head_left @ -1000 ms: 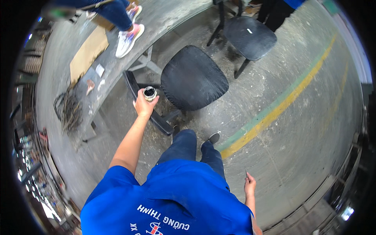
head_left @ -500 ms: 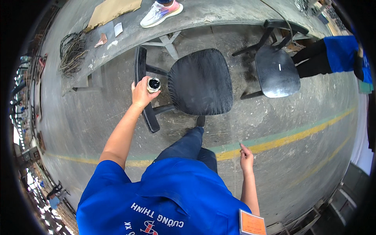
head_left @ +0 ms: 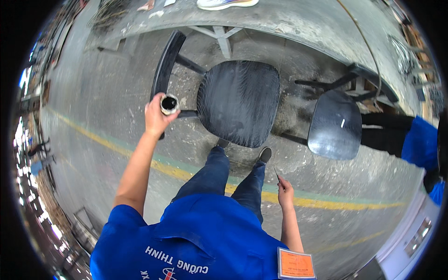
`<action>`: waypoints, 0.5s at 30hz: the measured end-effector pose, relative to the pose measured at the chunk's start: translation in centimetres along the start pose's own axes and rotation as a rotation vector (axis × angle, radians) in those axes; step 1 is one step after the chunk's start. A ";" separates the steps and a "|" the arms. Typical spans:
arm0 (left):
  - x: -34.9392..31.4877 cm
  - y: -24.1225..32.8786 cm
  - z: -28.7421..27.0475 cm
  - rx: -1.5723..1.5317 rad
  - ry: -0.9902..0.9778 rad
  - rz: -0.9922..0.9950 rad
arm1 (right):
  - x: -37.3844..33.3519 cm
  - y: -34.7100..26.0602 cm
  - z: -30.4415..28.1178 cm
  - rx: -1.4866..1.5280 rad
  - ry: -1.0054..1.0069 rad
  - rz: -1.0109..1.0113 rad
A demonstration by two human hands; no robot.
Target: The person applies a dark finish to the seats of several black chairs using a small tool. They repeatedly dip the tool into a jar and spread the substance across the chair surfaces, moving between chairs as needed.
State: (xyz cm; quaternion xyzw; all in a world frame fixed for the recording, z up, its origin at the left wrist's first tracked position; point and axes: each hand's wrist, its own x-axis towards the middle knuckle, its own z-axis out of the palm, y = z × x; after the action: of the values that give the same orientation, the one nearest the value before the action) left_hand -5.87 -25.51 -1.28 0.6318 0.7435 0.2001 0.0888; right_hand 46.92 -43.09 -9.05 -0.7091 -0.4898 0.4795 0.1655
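My left hand (head_left: 155,117) is closed round a small open jar (head_left: 169,103) with dark contents and a pale, smeared rim. It is at the near end of the backrest of a black wooden chair (head_left: 239,102); whether it also touches the backrest I cannot tell. The chair's dark, grained seat is in front of me, with its backrest to the left. Lower at the right, my right hand (head_left: 285,192) is closed on a thin, dark, pointed tool (head_left: 276,174), its tip aimed up and away from the chair's near edge. The tool's exact kind is too small to make out.
A second black chair (head_left: 335,123) stands to the right, with a small white mark on its seat. Beyond it is a person in a blue shirt (head_left: 420,142). A grey table (head_left: 289,16) runs along the far side, bearing a white shoe (head_left: 226,3). A yellow line (head_left: 322,203) crosses the floor.
My view has shifted, and I have stepped closer to the chair; both my feet now show. The jar stays in my left hand. The thin tool in my right hand shows more clearly.
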 end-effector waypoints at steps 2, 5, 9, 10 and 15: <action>0.2 0.0 0.3 0.046 0.089 -0.001 | 3.1 1.1 -2.2 -0.057 -0.089 -0.045; 0.5 0.1 0.5 0.050 0.128 -0.043 | 6.1 2.7 -4.8 -0.079 -0.165 -0.131; 0.3 0.4 0.6 0.059 0.165 -0.090 | 8.6 4.0 -7.4 -0.071 -0.242 -0.125; 0.2 0.5 0.6 0.074 0.171 -0.088 | 9.0 4.2 -7.8 -0.080 -0.263 -0.119; 0.3 0.7 0.7 0.105 0.192 -0.145 | 11.3 4.7 -7.5 0.018 -0.332 0.019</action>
State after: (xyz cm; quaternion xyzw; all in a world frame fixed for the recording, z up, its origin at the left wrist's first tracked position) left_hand -5.06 -24.96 -1.62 0.5580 0.8019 0.2136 -0.0017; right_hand 56.45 -33.91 -14.57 -0.6232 -0.4994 0.5959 0.0844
